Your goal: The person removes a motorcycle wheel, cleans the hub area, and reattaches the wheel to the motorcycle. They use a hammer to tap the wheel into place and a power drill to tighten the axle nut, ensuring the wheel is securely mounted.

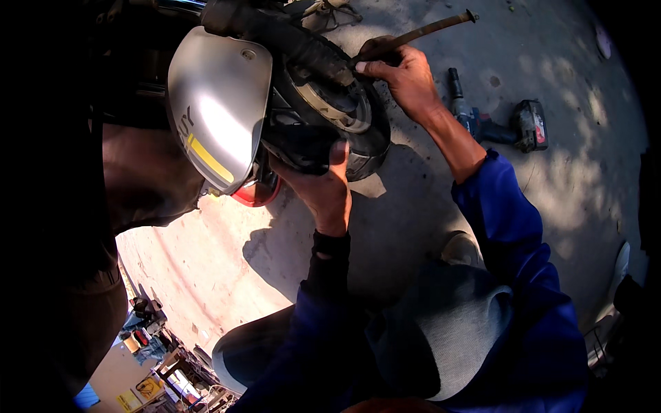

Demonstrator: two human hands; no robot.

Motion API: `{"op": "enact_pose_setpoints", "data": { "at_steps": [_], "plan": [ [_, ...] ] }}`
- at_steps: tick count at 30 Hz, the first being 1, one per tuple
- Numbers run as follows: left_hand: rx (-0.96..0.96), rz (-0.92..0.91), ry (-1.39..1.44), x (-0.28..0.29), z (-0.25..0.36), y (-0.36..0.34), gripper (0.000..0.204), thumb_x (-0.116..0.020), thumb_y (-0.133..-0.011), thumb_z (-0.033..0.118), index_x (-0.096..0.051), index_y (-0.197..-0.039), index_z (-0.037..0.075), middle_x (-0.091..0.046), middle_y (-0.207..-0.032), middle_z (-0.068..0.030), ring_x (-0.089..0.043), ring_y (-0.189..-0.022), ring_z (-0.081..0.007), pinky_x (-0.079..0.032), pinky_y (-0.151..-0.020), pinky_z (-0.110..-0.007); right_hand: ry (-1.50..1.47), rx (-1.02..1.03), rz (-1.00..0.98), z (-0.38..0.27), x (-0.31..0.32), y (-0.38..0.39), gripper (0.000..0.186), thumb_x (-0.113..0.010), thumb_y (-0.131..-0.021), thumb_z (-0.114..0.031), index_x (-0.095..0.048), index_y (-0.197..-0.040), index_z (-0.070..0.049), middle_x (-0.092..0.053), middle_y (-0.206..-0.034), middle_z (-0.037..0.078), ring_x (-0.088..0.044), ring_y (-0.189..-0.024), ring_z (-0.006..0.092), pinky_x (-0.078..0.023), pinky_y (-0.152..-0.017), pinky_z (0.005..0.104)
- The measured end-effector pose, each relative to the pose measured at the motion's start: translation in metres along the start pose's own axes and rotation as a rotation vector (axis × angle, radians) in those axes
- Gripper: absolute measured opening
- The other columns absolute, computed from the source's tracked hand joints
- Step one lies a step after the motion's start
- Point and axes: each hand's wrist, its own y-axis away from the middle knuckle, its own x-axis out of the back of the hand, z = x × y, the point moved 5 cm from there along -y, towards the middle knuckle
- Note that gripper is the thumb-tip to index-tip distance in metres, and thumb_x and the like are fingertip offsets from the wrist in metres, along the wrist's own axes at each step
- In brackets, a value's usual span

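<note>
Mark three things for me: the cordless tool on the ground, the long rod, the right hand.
Cordless tool [497,133], head view: on its handle.
Long rod [432,29], head view: on its shaft.
Right hand [410,79], head view: on its back.

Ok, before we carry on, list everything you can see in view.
Brown rod: one, brown, in the right hand
Black part: one, black, at the left hand
Wheel: one, black tyre, top centre
Silver panel: one, yellow stripe, left of wheel
Red light: one, red, below panel
Power tool: one, blue-black, ground, right
Clutter: uncountable, mixed, lower left
Shoe: one visible, tan, lower centre
Sleeves: two, blue, lower picture
Left hand: one, bare, centre
Right hand: one, bare, upper centre
</note>
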Motion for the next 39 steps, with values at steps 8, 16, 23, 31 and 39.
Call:
{"op": "enact_pose_setpoints", "data": {
  "at_steps": [8,16,23,31,39],
  "plan": [
    [0.043,0.024,0.098,-0.005,-0.004,0.002,0.113,-0.090,-0.078,0.010,-0.013,-0.160,-0.003,-0.033,-0.156,-0.0249,-0.040,-0.140,-0.0336,-0.034,-0.119,-0.040,0.140,-0.123,0.048,0.009,0.001,-0.004,0.025,-0.081,-0.085,-0.009,-0.073,-0.106,0.002,-0.076,-0.095,0.008,-0.072,-0.088,0.0158,-0.056,-0.082,0.0297],
    [-0.179,-0.020,0.066,0.026,-0.061,-0.006,0.074,-0.059,-0.103,0.033,-0.026,-0.158,-0.003,-0.036,-0.158,-0.0212,-0.041,-0.143,-0.0320,-0.034,-0.118,-0.041,0.121,-0.131,-0.131,0.006,-0.004,-0.001,0.036,-0.082,-0.086,-0.015,-0.071,-0.116,0.001,-0.073,-0.108,0.009,-0.068,-0.102,0.0159,-0.052,-0.093,0.0303],
    [0.322,-0.104,0.512,0.007,-0.120,-0.021,0.059,-0.048,-0.108,0.034,-0.037,-0.155,-0.001,-0.046,-0.150,-0.0187,-0.048,-0.137,-0.0294,-0.042,-0.113,-0.039,0.324,-0.080,-0.170,0.063,0.034,0.014,0.087,-0.086,-0.086,-0.027,-0.040,-0.154,0.001,-0.056,-0.142,0.016,-0.052,-0.133,0.0265,-0.042,-0.114,0.0377],
    [0.267,-0.181,0.509,0.004,-0.109,-0.044,0.058,-0.048,-0.108,0.034,-0.037,-0.154,0.000,-0.047,-0.150,-0.0184,-0.049,-0.137,-0.0294,-0.042,-0.112,-0.039,0.575,-0.089,-0.397,0.098,-0.011,0.002,0.144,-0.094,-0.059,-0.061,-0.015,-0.163,0.001,-0.024,-0.165,0.027,-0.026,-0.153,0.0413,-0.026,-0.127,0.0449],
    [0.260,-0.166,0.462,-0.005,-0.110,-0.016,0.058,-0.049,-0.108,0.034,-0.038,-0.154,0.000,-0.047,-0.149,-0.0182,-0.049,-0.136,-0.0294,-0.043,-0.112,-0.039,0.644,-0.106,-0.329,0.092,-0.005,0.009,0.135,-0.095,-0.058,-0.060,-0.028,-0.160,-0.002,-0.039,-0.149,0.020,-0.035,-0.147,0.0386,-0.031,-0.124,0.0475]
  ]
}}
